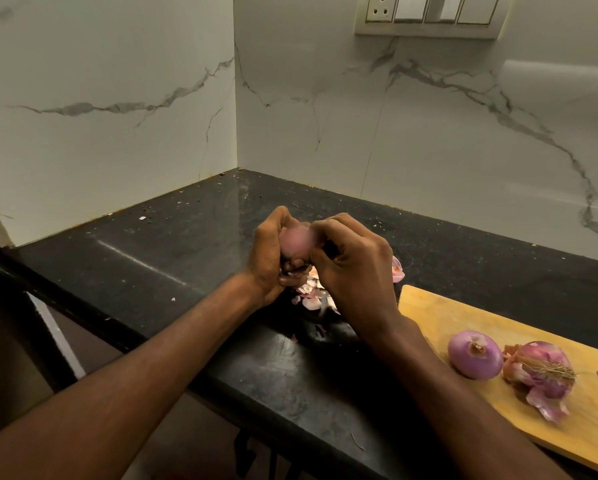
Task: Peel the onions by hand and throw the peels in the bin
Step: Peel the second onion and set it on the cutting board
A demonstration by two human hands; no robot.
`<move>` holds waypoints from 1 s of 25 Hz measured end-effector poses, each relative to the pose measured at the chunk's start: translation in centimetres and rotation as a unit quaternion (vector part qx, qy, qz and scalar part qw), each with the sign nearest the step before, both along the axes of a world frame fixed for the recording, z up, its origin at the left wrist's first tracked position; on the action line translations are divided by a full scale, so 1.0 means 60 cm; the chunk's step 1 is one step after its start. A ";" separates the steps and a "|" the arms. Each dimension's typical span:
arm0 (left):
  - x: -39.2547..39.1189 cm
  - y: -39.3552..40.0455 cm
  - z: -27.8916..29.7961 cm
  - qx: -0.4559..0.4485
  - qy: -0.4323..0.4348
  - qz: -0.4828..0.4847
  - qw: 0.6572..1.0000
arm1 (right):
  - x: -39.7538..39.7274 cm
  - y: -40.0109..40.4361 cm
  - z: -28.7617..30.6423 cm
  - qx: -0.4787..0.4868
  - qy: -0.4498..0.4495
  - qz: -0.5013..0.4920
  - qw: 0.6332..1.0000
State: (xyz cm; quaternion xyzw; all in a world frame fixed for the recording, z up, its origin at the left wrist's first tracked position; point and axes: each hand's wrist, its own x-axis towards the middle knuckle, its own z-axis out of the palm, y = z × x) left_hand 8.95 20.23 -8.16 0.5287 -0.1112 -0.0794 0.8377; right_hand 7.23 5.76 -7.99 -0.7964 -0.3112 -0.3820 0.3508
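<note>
A blurred pink onion (295,241) sits above the black counter (152,258), clasped between both hands. The left hand (271,252) curls its fingers (292,279) around the onion's left side and underside; the right hand (354,259) closes its fingers (328,225) over the top and right side. Loose peels (313,295) lie on the counter just beneath the hands. To the right, a peeled onion (475,355) and a half-peeled onion (541,372) touch on a wooden cutting board (436,313). No writing is legible anywhere.

Both hands (320,256) around a blurred onion (294,241) above peels (313,294).
</note>
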 end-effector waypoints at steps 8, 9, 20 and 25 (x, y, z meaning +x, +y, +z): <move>0.008 0.003 -0.006 -0.003 0.001 -0.010 1.000 | 0.005 0.000 -0.001 0.006 0.018 -0.002 1.000; 0.008 0.004 -0.006 -0.008 0.007 -0.014 1.000 | 0.008 -0.002 0.000 0.006 0.024 0.004 1.000; 0.009 0.002 -0.003 -0.006 0.045 -0.052 0.998 | 0.015 -0.015 0.000 -0.010 0.010 0.016 1.000; 0.007 -0.004 -0.001 0.028 0.022 -0.049 0.998 | 0.016 -0.025 0.005 0.008 0.012 -0.010 1.000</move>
